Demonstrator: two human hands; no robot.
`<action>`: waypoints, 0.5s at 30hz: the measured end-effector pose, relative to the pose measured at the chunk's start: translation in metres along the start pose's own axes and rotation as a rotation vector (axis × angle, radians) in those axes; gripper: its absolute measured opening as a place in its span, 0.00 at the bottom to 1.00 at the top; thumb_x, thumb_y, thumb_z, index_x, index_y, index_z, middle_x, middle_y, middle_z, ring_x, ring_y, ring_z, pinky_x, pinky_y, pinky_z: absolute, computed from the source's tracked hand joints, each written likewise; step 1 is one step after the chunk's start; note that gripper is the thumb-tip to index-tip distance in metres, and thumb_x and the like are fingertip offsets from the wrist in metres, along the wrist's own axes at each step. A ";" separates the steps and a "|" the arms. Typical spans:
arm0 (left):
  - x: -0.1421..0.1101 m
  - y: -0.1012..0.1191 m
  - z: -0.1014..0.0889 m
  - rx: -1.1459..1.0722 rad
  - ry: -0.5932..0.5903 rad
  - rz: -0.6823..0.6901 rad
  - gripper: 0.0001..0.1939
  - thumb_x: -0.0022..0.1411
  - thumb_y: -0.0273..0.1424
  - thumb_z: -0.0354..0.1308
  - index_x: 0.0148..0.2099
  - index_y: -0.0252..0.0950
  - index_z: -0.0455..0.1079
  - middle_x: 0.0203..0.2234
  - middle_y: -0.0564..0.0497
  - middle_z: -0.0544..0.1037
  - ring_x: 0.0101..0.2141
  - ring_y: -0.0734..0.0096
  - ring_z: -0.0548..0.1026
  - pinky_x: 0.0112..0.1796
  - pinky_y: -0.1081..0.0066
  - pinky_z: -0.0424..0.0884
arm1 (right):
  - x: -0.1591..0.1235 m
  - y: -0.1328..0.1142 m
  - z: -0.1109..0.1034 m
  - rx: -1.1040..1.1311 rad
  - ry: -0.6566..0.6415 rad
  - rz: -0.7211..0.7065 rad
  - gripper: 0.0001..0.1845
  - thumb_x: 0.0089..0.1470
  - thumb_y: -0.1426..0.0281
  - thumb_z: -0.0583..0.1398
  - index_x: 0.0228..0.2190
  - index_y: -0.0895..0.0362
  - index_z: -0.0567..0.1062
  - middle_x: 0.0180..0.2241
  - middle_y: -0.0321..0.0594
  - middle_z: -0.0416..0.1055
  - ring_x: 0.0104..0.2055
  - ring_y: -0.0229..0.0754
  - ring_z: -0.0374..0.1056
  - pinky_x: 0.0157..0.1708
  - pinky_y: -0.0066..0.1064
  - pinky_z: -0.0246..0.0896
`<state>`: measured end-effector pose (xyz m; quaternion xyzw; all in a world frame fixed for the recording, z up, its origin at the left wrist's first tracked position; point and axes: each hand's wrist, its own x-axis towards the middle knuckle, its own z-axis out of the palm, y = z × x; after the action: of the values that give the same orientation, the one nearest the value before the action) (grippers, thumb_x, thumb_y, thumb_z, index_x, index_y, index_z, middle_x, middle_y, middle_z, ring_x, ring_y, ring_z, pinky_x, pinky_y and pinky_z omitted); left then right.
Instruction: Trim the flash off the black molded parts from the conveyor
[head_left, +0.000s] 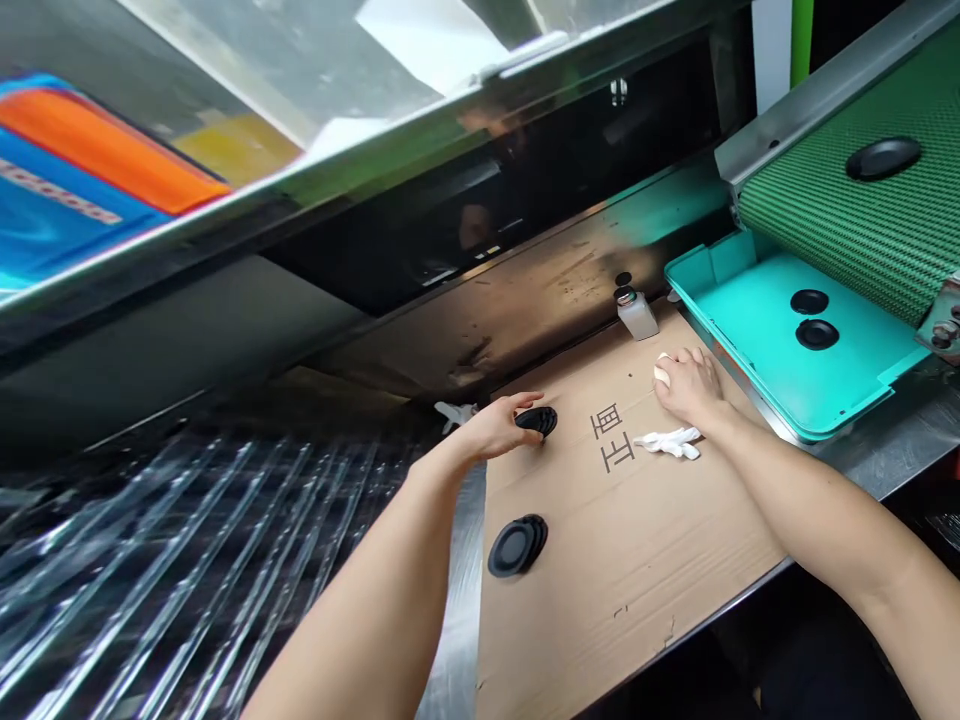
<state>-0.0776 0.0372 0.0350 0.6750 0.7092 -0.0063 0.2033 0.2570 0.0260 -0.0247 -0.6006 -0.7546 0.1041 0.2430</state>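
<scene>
My left hand (499,425) reaches over the left part of a cardboard sheet (585,580). Its thumb and fingers curve around a small stack of black round discs (541,421) that rests there. A second stack of black discs (516,546) leans over nearer to me. Towards the right edge of the cardboard, my right hand (688,384) is closed on a cream-white wad (661,370), mostly covered by the fingers; its kind cannot be made out. Just below that hand lies a crumpled white cloth or glove (670,442).
A small square bottle (637,315) stands at the cardboard's back edge. To the right, a turquoise tray (750,350) holds two black discs (816,334) below a green mesh conveyor (832,220) carrying another disc (883,158). Clear ribbed trays (225,560) fill the left.
</scene>
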 end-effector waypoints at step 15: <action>-0.188 0.098 0.026 -0.262 0.114 0.395 0.29 0.51 0.50 0.68 0.56 0.56 0.78 0.56 0.53 0.79 0.55 0.48 0.77 0.56 0.55 0.75 | -0.006 -0.012 -0.019 0.012 -0.082 0.063 0.17 0.63 0.63 0.59 0.50 0.57 0.76 0.53 0.51 0.70 0.57 0.53 0.62 0.58 0.45 0.58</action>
<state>0.0247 -0.1415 0.0929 0.7678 0.5684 0.1636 0.2462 0.2573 0.0152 -0.0047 -0.6177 -0.7441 0.1406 0.2121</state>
